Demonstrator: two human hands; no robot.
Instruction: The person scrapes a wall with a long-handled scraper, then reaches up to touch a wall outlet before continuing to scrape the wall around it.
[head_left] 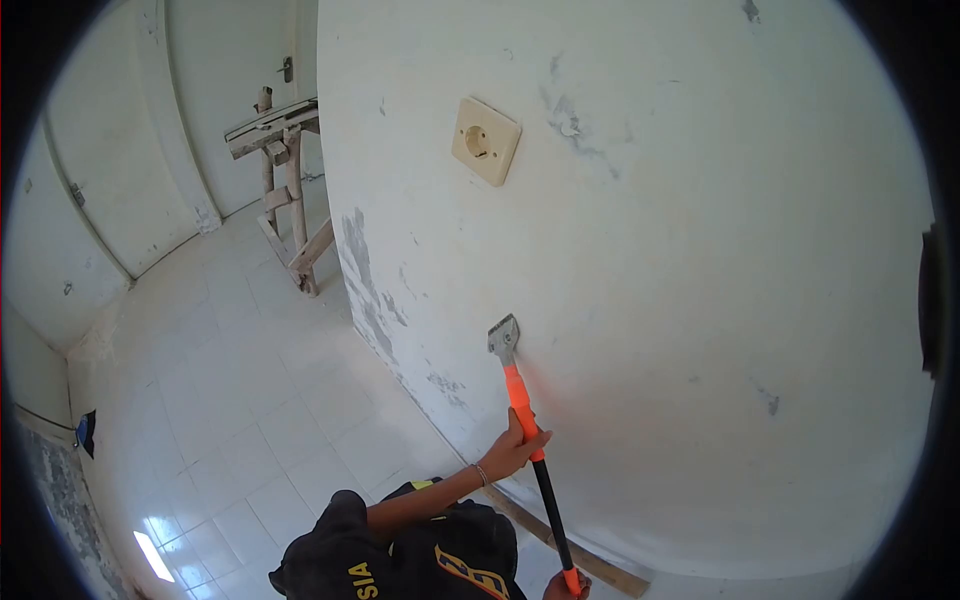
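Observation:
A long-handled scraper (545,490) with an orange and black shaft slants up to the white wall (700,250). Its metal blade head (504,337) is right at the wall surface, below a beige power socket (486,141). My left hand (508,450), with a bracelet at the wrist, is wrapped round the orange upper part of the shaft. Lower down, at the bottom edge of the view, my right hand (566,588) grips the orange end of the handle, partly cut off by the frame.
Grey patches of peeled paint (365,285) mark the wall's left edge. Behind that corner stands a wooden trestle (290,185) on white floor tiles (240,380). A wooden plank (600,562) lies along the wall's foot. Doors (110,140) line the far left.

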